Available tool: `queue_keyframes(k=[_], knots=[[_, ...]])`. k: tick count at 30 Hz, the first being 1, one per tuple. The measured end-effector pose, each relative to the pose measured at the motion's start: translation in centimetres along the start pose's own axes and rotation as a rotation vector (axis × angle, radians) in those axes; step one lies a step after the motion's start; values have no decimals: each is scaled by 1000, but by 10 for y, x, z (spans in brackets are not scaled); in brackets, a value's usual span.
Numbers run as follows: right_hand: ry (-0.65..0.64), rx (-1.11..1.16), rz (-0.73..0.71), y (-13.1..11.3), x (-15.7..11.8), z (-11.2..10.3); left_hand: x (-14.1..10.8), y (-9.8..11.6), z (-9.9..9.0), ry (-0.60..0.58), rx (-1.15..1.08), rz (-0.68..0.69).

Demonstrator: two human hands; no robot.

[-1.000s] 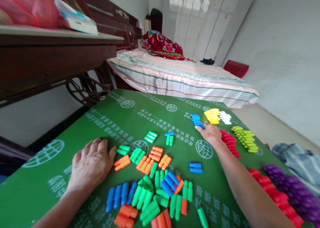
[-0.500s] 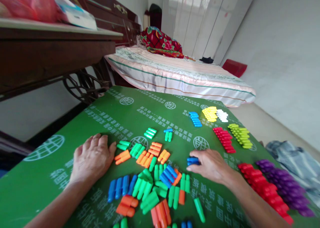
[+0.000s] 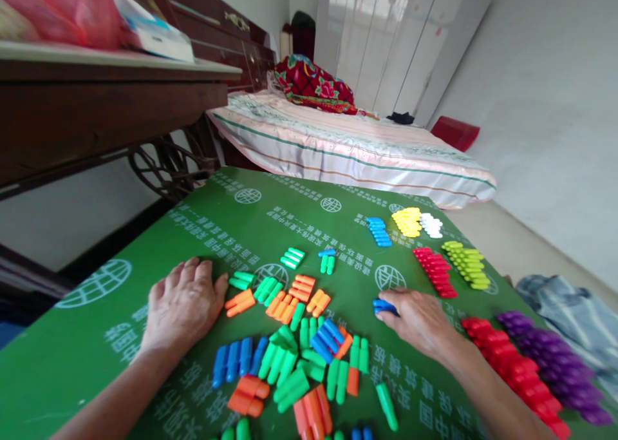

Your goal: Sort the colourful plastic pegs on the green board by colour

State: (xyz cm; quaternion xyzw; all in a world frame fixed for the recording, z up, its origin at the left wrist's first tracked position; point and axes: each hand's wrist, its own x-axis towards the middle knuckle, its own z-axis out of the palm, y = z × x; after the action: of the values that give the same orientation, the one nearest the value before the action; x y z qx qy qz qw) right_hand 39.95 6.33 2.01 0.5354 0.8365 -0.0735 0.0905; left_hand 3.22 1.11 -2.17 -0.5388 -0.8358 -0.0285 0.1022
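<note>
My right hand [image 3: 415,317] pinches small dark blue finger-shaped plastic pieces [image 3: 385,306] between thumb and fingers, just above or on the green board [image 3: 183,234]. Flat on the board at the left lies my left hand [image 3: 186,301], fingers stretched out, holding nothing. Beside its thumb are green pieces [image 3: 241,279] and orange pieces [image 3: 240,303]. Between the hands and nearer to me spreads a loose mix of green pieces [image 3: 279,359], orange-red pieces [image 3: 313,411] and blue pieces [image 3: 232,361], some overlapping. A single green piece [image 3: 387,406] lies below my right hand.
Sorted rows stand at the right: light blue [image 3: 379,232], yellow [image 3: 406,221], white [image 3: 431,225], red [image 3: 434,272], lime [image 3: 466,265], larger red [image 3: 514,369] and purple [image 3: 553,363]. A bed [image 3: 347,137] is beyond the board; a dark wooden table [image 3: 111,108] is at left.
My right hand has shifted slightly to the right with the blue pieces still pinched. My left hand stays in place on the board; the whole view has shifted a little.
</note>
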Motion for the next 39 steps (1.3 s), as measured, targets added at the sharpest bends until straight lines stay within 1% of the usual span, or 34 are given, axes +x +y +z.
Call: queue_keyframes(k=[3,6,9,14,16,18,21,23,27,30,32,35,39], knots=[[12,-3,39,-1,5,-6,-1,0,-2,-8,-9,7],[82,8,40,-8,21,-17,-2,1,-4,-10,-19,1],[133,26,-58,-20,51,-26,-1,2,-5,-12,-21,-4],[135,-33,-225,-42,106,-31,0,1,-6,-39,-5,-11],[131,-70,-262,-49,118,-30,0,1,-6,-45,2,-18],[128,-88,-273,-52,125,-30,0,1,-6,-46,7,-22],[109,-101,-267,-52,126,-32,-1,0,-4,-30,6,-11],[87,-110,-257,-47,123,-34,-1,-1,-2,-18,5,-12],[67,-122,-193,-25,113,-32,-1,-2,-1,-15,-1,-11],[48,-104,-116,-6,105,-27,-1,-2,-1,-16,-4,-8],[46,-76,-70,2,100,-23,0,-1,-1,-18,-7,-11],[71,-30,2,4,95,-19,0,-2,0,-18,-7,-12],[78,25,155,-5,92,-17,0,-2,0,-12,-10,-12]])
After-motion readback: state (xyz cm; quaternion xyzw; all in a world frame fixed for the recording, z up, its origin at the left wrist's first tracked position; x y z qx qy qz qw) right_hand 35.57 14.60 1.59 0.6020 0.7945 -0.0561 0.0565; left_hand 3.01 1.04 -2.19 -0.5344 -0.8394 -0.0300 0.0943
